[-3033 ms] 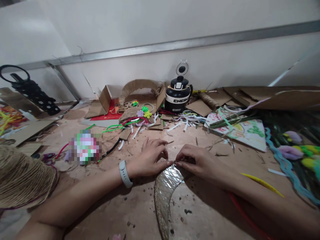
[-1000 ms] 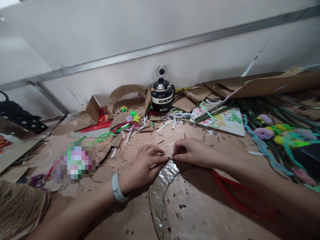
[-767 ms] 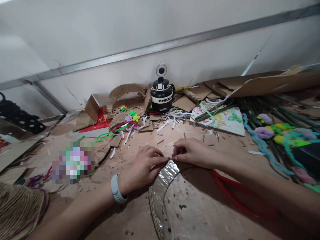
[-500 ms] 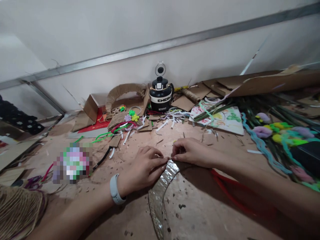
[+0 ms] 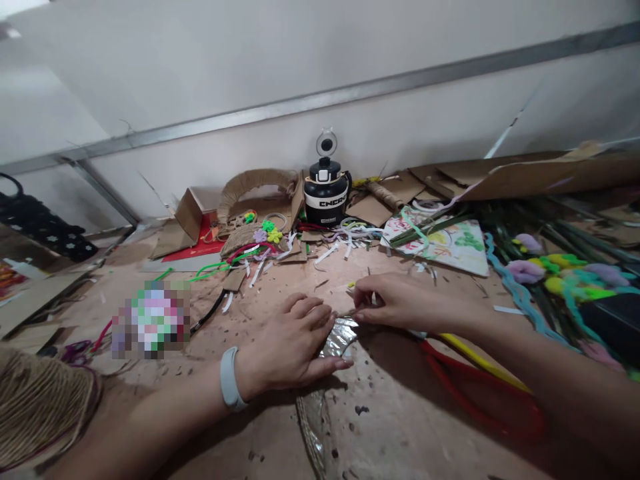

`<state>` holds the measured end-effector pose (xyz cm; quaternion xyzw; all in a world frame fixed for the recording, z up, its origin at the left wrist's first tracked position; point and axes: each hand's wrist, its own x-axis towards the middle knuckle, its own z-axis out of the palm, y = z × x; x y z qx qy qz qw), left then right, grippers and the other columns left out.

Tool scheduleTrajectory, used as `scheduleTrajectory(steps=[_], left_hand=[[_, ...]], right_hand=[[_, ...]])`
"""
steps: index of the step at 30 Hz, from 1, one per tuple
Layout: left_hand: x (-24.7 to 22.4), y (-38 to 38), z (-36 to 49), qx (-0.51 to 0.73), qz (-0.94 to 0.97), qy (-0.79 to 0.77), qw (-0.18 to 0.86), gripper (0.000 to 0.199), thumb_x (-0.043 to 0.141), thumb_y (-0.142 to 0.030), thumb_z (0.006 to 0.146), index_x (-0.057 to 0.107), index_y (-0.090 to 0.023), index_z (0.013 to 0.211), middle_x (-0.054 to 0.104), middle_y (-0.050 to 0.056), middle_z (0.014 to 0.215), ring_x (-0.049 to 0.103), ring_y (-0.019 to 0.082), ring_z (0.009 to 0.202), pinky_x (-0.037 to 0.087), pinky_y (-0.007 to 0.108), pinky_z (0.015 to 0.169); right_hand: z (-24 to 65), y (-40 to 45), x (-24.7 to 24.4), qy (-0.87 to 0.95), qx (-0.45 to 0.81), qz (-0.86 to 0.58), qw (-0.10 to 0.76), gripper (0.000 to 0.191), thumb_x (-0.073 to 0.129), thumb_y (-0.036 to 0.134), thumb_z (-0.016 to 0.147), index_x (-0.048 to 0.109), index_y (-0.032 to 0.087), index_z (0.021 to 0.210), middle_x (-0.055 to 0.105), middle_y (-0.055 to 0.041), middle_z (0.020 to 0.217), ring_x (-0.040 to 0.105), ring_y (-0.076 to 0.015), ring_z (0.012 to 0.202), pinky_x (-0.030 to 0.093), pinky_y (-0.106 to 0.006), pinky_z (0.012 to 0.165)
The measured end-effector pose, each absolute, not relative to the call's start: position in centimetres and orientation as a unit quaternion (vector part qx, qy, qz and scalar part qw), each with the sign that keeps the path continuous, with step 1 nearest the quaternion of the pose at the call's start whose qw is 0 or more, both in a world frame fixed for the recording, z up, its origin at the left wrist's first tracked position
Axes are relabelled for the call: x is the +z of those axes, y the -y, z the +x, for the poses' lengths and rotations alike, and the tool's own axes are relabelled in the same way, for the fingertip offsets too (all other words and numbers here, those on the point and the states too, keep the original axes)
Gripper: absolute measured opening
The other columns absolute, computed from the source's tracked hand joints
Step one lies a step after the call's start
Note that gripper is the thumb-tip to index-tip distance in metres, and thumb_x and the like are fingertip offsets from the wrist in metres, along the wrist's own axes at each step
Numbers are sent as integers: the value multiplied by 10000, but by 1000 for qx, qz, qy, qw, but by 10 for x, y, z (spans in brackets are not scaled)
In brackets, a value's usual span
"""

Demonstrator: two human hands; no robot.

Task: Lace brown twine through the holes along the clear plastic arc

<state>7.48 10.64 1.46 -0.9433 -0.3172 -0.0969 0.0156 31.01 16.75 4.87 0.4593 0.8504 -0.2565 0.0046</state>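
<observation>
A curved strip with a shiny, tape-like face and twine along its edge lies on the table in front of me. My left hand, with a pale band at the wrist, rests across the strip, fingers stretched out and thumb spread over it. At the strip's far end, my right hand has thumb and forefinger closed in a pinch. Whatever is between those fingertips is too small to make out. Beneath my right forearm lie red scissor-like handles and a yellow strip.
A black bottle with its lid up stands at the back. A large ball of twine sits at the near left. Cardboard pieces, a twine-wrapped arch, paper scraps and a painted sheet line the back; fuzzy colourful flowers lie right.
My left hand has spread flatter over the strip, its thumb swung out toward me. My right hand has shifted slightly right, still pinching. The view has tilted a little.
</observation>
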Motion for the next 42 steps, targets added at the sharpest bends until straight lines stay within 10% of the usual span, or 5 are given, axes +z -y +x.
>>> scheduleTrajectory(steps=[18, 28, 42], left_hand=[[26, -106, 66, -94, -921, 376, 39, 431, 427, -464, 995, 693, -163, 837, 658, 83, 877, 553, 230, 916, 376, 411, 900], [12, -122, 66, -180, -875, 418, -165, 186, 588, -337, 953, 689, -210, 1045, 667, 49, 1019, 571, 207, 1022, 394, 352, 922], [14, -125, 75, -163, -867, 441, -169, 96, 628, -248, 931, 714, -217, 958, 702, 28, 970, 599, 206, 1005, 329, 401, 930]], right_hand=[[291, -163, 25, -855, -253, 451, -50, 252, 548, 398, 849, 671, 193, 769, 695, -46, 739, 592, -182, 682, 389, -274, 608], [290, -161, 27, -855, -264, 444, -49, 244, 555, 395, 853, 679, 198, 776, 701, -50, 761, 600, -183, 703, 402, -279, 636], [292, -161, 29, -857, -271, 436, -44, 255, 566, 404, 844, 686, 190, 773, 691, -47, 733, 585, -176, 674, 392, -275, 612]])
